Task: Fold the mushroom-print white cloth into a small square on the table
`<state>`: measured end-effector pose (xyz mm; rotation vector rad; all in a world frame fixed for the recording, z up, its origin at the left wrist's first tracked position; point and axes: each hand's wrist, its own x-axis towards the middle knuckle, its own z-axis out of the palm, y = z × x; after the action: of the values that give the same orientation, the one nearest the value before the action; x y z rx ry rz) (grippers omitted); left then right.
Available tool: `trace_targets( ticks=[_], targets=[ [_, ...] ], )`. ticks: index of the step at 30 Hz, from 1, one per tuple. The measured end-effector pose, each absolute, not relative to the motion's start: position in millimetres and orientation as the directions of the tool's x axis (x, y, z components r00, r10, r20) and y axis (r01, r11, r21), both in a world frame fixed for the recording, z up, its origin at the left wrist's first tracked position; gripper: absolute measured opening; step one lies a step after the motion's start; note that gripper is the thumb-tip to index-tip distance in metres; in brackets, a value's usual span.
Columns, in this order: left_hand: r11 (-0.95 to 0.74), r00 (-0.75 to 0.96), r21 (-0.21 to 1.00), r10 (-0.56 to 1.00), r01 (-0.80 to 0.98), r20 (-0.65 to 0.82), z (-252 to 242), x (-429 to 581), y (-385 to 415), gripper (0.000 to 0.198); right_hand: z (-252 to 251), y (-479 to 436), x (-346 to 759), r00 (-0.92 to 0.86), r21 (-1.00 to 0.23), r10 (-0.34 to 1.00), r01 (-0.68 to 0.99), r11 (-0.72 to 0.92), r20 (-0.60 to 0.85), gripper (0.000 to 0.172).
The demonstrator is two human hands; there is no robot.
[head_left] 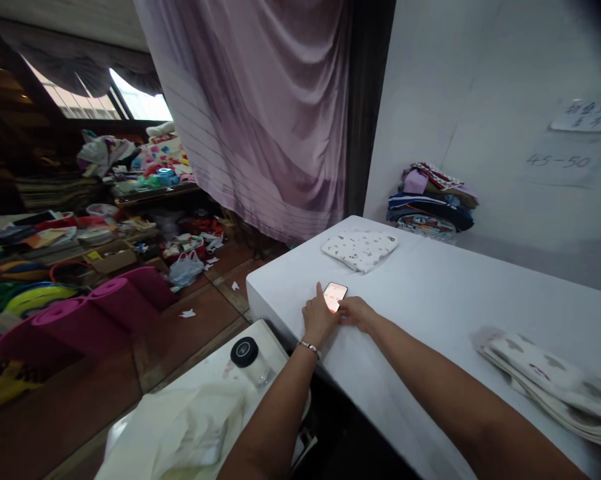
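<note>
A smartphone (pixel 335 296) with a lit, pale pink screen is at the near left part of the white-covered table. Digits show faintly on the screen, with an orange spot near its bottom. My left hand (pixel 320 318), wearing a bracelet, is at the phone's left and lower edge, its index finger stretched along the side and the others bent. Curled fingers of my right hand (pixel 357 313) touch the phone's lower right corner. Whether the phone rests on the table or is slightly raised I cannot tell. Beyond it lies a folded white cloth (pixel 360 249) with a small print.
Folded printed fabric (pixel 545 373) lies on the white table (pixel 430 293) at right. A clothes pile (pixel 430 203) stands by the wall. A lower white surface at left bears a black-lidded jar (pixel 250 363) and pale cloth (pixel 195 427). Pink rolls (pixel 90 317) and clutter fill the left.
</note>
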<state>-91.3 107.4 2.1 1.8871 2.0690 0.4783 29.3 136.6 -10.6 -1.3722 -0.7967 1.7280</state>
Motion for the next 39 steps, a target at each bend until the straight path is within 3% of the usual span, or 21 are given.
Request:
trace_targets(
  ticks=[5,10,14,20,23,25,28,31,35,39],
  targets=[
    [0.043,-0.04,0.414,0.999,0.909,-0.016,7,-97,124,0.107,-10,136,26,-0.114,-0.864,0.892,-0.221,-0.453,-0.438,0.019],
    [0.02,-0.019,0.349,1.0,0.937,-0.007,5,-103,136,0.101,-14,117,45,-0.026,-0.865,0.912,-0.306,-0.397,-0.409,0.045],
    [0.012,-0.015,0.338,1.0,0.941,0.007,1,-111,141,0.1,-16,89,82,-0.141,-0.846,0.912,-0.342,-0.41,-0.385,0.049],
    [0.053,-0.056,0.363,0.998,0.93,-0.004,-3,-114,139,0.097,-15,10,151,-0.067,-0.943,0.943,-0.045,-0.331,-0.327,0.031],
    [0.067,-0.076,0.371,0.997,0.926,0.009,-4,-116,137,0.093,-23,-38,205,0.081,-0.949,0.959,0.146,-0.28,-0.271,0.031],
    [0.053,-0.072,0.376,0.997,0.925,0.038,-4,-118,135,0.09,-31,-69,253,0.248,-0.936,0.957,0.279,-0.217,-0.148,0.03],
    [-0.024,-0.032,0.378,0.99,0.926,0.141,-4,-114,132,0.08,-31,-117,328,0.468,-0.804,0.859,0.582,-0.125,0.206,0.028],
    [-0.211,0.086,0.417,0.95,0.884,0.299,-6,-86,128,0.066,-13,-163,376,0.553,-0.577,0.706,0.778,-0.248,0.442,0.037],
    [-0.506,0.367,0.507,0.861,0.698,0.353,-14,-6,102,0.055,1,-200,387,0.522,-0.289,0.746,0.852,-0.436,0.413,0.06],
    [-0.7,0.649,0.531,0.688,0.478,0.324,-12,84,48,0.055,-17,-216,377,0.525,-0.253,0.787,0.85,-0.462,0.325,0.076]
  ],
)
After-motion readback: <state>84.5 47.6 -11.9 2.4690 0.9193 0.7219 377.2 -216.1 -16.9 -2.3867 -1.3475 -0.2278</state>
